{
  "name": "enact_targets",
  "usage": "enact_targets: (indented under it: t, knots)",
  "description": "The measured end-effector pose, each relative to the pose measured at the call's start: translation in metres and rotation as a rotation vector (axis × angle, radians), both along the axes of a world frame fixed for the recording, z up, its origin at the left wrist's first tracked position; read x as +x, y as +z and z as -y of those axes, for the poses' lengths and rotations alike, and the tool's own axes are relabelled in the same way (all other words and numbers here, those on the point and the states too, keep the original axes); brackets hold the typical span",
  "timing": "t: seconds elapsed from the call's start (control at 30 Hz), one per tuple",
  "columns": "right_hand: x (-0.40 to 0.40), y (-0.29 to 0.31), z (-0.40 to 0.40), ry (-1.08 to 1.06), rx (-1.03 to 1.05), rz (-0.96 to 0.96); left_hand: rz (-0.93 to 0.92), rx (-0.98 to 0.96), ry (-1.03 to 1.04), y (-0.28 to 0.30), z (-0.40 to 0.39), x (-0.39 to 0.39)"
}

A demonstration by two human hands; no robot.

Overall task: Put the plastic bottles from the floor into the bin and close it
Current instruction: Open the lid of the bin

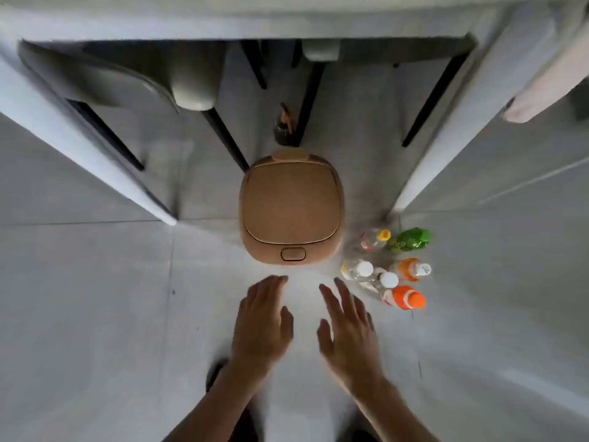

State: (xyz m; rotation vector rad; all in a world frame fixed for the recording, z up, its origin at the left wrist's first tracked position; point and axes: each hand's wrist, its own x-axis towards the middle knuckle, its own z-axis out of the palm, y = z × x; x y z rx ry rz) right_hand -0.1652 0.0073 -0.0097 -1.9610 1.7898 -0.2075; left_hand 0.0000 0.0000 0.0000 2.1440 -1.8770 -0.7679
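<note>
A tan bin (290, 208) stands on the floor straight ahead, its lid down, with a push button (293, 253) on the near edge. Several plastic bottles stand to its right: one with a yellow cap (375, 239), a green one (409, 239), an orange one with a clear cap (411, 270), two clear ones with white caps (357, 270) (384, 281), and one with an orange cap (406, 298). My left hand (261, 327) and my right hand (349, 330) hover flat and empty, fingers spread, just short of the bin.
A grey table (223, 23) spans the top, with dark chair legs (223, 135) and a grey chair (105, 81) under it. A dark brown bottle (284, 127) stands behind the bin. A pale cloth (541, 90) hangs at the right. The floor is light grey tile.
</note>
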Motion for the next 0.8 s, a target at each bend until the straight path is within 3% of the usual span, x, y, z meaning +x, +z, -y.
enact_targets:
  t: [0.2,0.37,0.6,0.8]
  knots:
    - [-0.007,-0.141,0.073,0.338,-0.385,-0.118,0.157,-0.321,-0.397,-0.137,0.042,0.005]
    - [-0.029,-0.186,0.087,0.523,-0.67,-0.185,0.246,-0.603,-0.518,-0.181,0.053,0.024]
    - [-0.017,-0.218,0.094,0.441,-0.839,0.011,0.275,-0.905,-0.654,-0.192,0.068,0.042]
    - [-0.022,-0.215,0.102,0.466,-0.909,-0.022,0.358,-0.986,-0.64,-0.169,0.082,0.027]
